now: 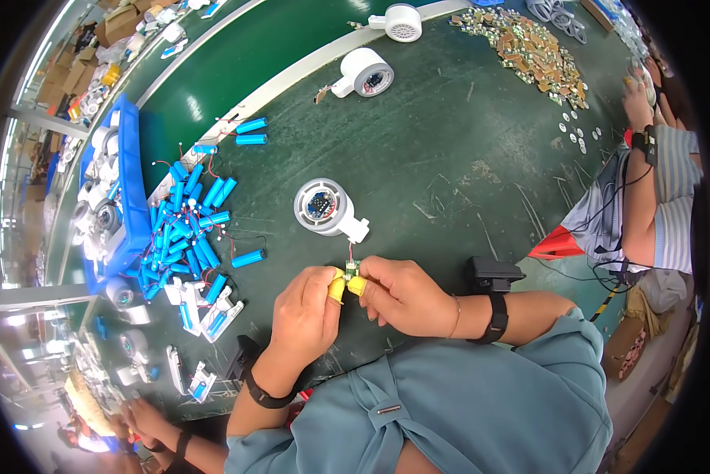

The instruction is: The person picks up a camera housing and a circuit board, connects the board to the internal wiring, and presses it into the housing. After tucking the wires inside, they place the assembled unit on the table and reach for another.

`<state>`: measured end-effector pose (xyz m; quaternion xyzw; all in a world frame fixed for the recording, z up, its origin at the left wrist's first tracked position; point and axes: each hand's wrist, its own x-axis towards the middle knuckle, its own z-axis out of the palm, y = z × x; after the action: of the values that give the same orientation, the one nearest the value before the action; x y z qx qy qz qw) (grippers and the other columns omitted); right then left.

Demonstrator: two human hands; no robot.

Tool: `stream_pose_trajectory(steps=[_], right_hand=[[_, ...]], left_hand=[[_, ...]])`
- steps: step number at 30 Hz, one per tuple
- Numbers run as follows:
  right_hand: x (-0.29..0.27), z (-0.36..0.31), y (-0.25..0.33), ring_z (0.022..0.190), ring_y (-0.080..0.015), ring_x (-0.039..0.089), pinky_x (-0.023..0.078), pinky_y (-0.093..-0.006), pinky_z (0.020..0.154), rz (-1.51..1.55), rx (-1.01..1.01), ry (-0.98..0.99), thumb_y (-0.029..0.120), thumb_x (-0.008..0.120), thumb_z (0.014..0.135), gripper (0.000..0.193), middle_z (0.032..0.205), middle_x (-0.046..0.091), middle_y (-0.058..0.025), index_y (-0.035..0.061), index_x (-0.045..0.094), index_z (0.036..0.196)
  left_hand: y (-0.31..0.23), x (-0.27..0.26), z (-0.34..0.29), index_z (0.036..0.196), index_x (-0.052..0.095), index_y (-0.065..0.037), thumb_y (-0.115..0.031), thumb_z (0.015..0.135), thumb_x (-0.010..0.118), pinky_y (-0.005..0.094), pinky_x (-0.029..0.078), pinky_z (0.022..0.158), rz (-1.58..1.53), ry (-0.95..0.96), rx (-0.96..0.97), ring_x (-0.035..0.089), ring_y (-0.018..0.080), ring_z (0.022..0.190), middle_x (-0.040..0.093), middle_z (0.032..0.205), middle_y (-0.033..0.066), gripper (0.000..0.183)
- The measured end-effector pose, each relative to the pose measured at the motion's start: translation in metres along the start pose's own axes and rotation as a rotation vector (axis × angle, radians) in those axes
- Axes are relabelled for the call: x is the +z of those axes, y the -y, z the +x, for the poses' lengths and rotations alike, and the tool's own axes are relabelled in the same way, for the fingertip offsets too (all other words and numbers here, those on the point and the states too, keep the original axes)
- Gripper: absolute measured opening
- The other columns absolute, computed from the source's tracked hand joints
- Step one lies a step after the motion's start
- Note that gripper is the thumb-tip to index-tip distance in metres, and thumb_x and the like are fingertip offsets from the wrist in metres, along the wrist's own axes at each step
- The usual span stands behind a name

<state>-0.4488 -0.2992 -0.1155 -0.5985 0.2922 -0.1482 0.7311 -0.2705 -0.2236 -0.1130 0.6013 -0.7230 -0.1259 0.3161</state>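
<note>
Between my two hands is a small green circuit board (351, 269), wired to a white round fan-like housing (321, 207) that lies just beyond on the green tabletop. My left hand (307, 308) pinches the board's left side, its thumb wrapped in yellow tape. From the other side my right hand (398, 291) grips it too, with yellow on the thumb tip. The housing's open face shows a dark inner board, and its short white neck points toward my hands. What the fingertips cover of the small board cannot be made out.
To the left lies a heap of blue cylindrical batteries (182, 229) beside a blue bin (133, 182) of white parts. Two more white housings (363, 73) (403, 24) stand at the back. Small boards (529, 51) are piled far right. Other people's hands (638, 101) work at both sides.
</note>
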Motion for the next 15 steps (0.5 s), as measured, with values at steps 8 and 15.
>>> stream_pose_trajectory(steps=[8, 15], right_hand=[[0.006, 0.000, -0.014, 0.060, -0.0178, 0.065, 0.050, -0.0300, 0.054, -0.411, -0.312, -0.153, 0.000, 0.047, 0.091, 0.003, 0.075, 0.061, -0.0101, -0.0007, 0.050, 0.090], [0.011, 0.000, -0.018, 0.058, -0.0190, 0.065, 0.050, -0.0310, 0.052, -0.483, -0.350, -0.194, -0.001, 0.048, 0.090, 0.002, 0.074, 0.060, -0.0109, -0.0012, 0.050, 0.091]], left_hand=[[-0.006, -0.004, 0.001, 0.101, 0.054, 0.001, 0.002, 0.074, 0.061, 0.0391, 0.051, 0.063, -0.022, 0.015, -0.024, 0.063, 0.0336, 0.073, 0.062, 0.090, 0.0154, 0.028], [-0.015, -0.002, -0.004, 0.100, 0.053, 0.001, 0.003, 0.074, 0.059, 0.0391, 0.050, 0.060, -0.086, 0.030, -0.096, 0.062, 0.0327, 0.069, 0.062, 0.086, 0.0151, 0.027]])
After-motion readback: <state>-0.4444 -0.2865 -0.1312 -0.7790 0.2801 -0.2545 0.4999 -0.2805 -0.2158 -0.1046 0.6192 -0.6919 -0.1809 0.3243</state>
